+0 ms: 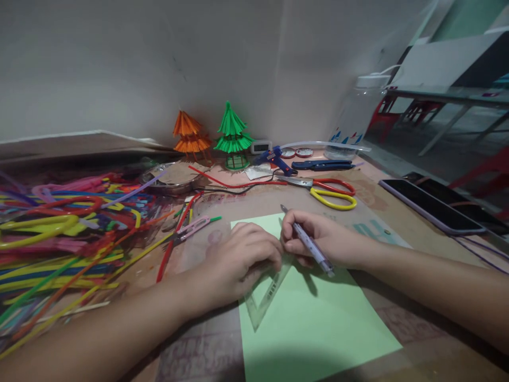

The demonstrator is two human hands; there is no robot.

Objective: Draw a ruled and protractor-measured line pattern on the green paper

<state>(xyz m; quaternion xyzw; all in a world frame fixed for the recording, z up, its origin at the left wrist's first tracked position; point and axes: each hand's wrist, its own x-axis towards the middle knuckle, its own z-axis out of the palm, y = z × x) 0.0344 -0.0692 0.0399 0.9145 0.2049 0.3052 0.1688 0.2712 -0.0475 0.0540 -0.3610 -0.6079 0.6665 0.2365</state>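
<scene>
A sheet of light green paper (pixel 318 323) lies in front of me. On its left part rests a clear triangular set square (pixel 258 315), partly covered by my left hand (pixel 246 254), whose fingers are curled over its upper end. My right hand (pixel 324 239) holds a purple pen (pixel 312 246) between thumb and fingers. The pen slants, with its pointed end up and away from the paper. Both hands are close together, their fingertips almost meeting near the sheet's upper middle.
Colourful pipe cleaners (pixel 67 265) pile up on the left. Behind the paper are scissors (pixel 330 191), a blue glue gun (pixel 278 159), pliers (pixel 322 165), and orange (pixel 191 135) and green (pixel 234 132) tree crafts. A bottle (pixel 350 122) and phone (pixel 429 206) stand and lie rightward.
</scene>
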